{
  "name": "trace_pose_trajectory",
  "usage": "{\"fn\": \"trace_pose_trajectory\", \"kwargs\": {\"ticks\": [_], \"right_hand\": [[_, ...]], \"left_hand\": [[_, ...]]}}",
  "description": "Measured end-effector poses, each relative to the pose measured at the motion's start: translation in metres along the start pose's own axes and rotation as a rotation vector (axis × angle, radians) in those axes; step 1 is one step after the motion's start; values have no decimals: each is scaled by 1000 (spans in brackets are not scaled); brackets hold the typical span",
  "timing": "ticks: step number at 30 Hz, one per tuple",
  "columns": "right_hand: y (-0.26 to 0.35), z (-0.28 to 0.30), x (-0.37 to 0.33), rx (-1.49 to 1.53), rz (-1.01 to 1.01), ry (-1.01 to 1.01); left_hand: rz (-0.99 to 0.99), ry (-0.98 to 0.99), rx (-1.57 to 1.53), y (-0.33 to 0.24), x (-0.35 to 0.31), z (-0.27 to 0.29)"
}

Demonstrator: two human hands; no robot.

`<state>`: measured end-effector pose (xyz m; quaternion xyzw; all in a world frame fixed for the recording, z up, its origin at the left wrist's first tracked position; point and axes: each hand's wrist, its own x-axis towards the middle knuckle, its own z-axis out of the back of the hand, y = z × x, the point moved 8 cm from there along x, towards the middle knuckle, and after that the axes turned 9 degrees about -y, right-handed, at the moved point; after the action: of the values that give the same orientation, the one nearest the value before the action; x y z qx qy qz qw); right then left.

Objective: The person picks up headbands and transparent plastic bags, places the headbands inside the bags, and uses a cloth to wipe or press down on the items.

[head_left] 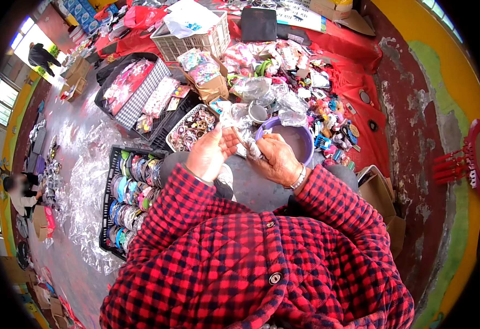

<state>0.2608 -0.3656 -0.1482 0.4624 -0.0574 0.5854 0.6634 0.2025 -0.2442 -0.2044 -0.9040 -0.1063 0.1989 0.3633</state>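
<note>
My right hand (278,159), a bracelet on its wrist, is closed around a grey, crumpled cloth-like piece (252,148). A thin brownish edge of that piece runs toward my left hand (206,154), which is palm up with its fingers stretched out. The left fingertips are close to the piece; whether they touch it I cannot tell. Just beyond my right hand stands a purple basin (309,140). A white basket (169,143) of hair ties (197,127) is beyond my left hand. To its left, a black crate (108,219) holds rows of colourful headbands (135,189).
Clear plastic bags and hair accessories (336,118) pile up on red cloth ahead. A houndstooth-patterned box (135,98), a beige crate (218,41) and a cardboard box (212,85) stand beyond. Plastic sheeting (89,192) covers floor at left. Two people are farther left. Open cartons (379,197) stand right.
</note>
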Motion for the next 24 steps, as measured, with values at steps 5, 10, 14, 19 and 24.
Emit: {"fn": "trace_pose_trajectory", "kwargs": {"ticks": [5,10,14,19,24], "right_hand": [[1,-6,8,-66,-73,7],[24,-8,18,-4,-12,-74],[19,-12,14,56,6,-85],[14,-13,4,178,18,27],[18,-15,-5,196,99,80]], "left_hand": [[-219,-63,-111,7,-7,-8],[-252,-71,-40,3,-10,-22],[-214,-59,-14,-5,-13,-24],[-229,-31,-33,-24,-18,-22],[-83,-40,-211,-41,-21,-10]]}}
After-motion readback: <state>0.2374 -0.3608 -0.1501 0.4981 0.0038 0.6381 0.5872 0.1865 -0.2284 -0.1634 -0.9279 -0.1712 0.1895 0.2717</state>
